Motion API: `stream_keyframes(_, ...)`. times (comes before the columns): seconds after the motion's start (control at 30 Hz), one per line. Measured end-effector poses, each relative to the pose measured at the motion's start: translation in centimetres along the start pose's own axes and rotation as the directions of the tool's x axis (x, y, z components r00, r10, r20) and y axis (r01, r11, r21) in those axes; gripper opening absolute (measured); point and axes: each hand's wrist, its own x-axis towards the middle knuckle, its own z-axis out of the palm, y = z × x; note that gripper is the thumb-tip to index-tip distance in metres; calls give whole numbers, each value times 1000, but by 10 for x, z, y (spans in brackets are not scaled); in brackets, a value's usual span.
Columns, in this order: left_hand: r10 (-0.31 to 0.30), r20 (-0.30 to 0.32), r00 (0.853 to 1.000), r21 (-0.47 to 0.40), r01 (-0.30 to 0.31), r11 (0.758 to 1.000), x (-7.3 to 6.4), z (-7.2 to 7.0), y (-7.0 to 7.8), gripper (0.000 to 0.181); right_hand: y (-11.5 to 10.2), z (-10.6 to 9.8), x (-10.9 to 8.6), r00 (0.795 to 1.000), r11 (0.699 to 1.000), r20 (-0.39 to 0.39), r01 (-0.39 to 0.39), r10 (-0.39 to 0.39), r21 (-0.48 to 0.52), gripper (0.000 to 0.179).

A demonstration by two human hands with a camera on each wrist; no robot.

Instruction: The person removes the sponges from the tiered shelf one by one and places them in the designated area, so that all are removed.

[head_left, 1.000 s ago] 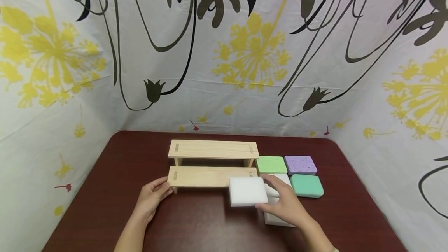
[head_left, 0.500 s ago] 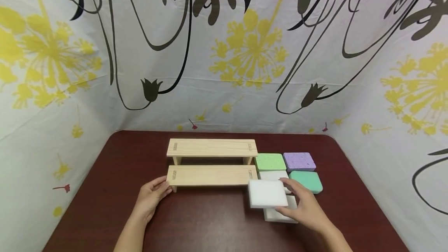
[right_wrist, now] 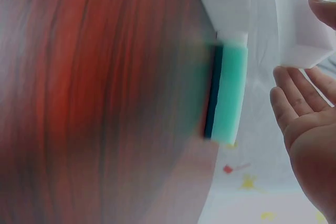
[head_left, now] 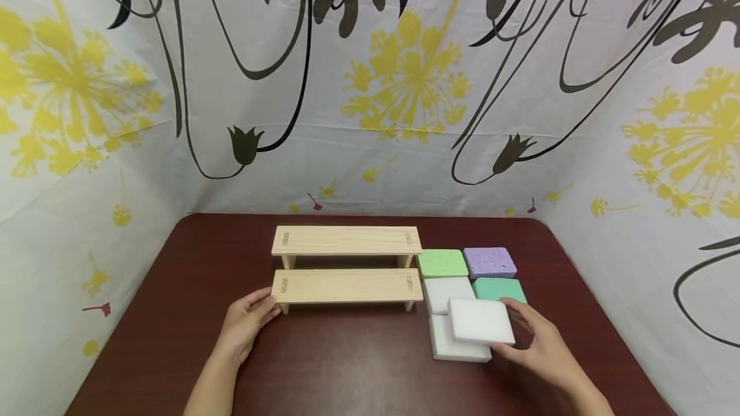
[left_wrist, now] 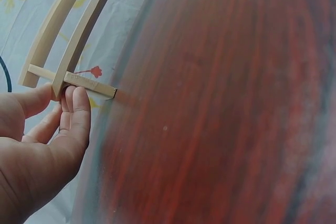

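My right hand [head_left: 540, 345] grips a white sponge block [head_left: 481, 321] by its right side, thumb at the near edge and fingers at the far edge. In the right wrist view this white block [right_wrist: 302, 30] is held above the table. Beneath and behind it lie two more white blocks, one near [head_left: 453, 345] and one farther back [head_left: 445, 291]. A two-step wooden rack [head_left: 347, 286] stands at the table's middle. My left hand [head_left: 245, 326] pinches the left end of its lower step; the left wrist view shows thumb and fingers around that wooden end [left_wrist: 65, 72].
A green sponge [head_left: 442, 263], a purple sponge [head_left: 489, 262] and a teal sponge [head_left: 500, 288] lie right of the rack. The dark red table [head_left: 347, 364] meets a patterned cloth [head_left: 358, 165] at its back and sides.
My right hand has carried the white block rightward, away from the lower step to above the other white blocks. My left hand stays at the rack's end. The head view has shifted slightly.
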Motion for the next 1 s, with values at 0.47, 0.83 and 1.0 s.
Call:
stream_keyframes(0.47,8,-6,1000,-3,-8,1000,0,2,-4,43,41,-35,-29,997,998,-26,-67,67,10,81)
stream_keyframes(0.83,11,0,1000,-31,-11,999,2,2,-6,42,59,-52,-38,979,979,25,-203,203,-6,80)
stream_keyframes(1.0,17,2,1000,-30,-16,999,3,2,-7,41,64,-61,-44,963,962,50,-262,266,-79,83)
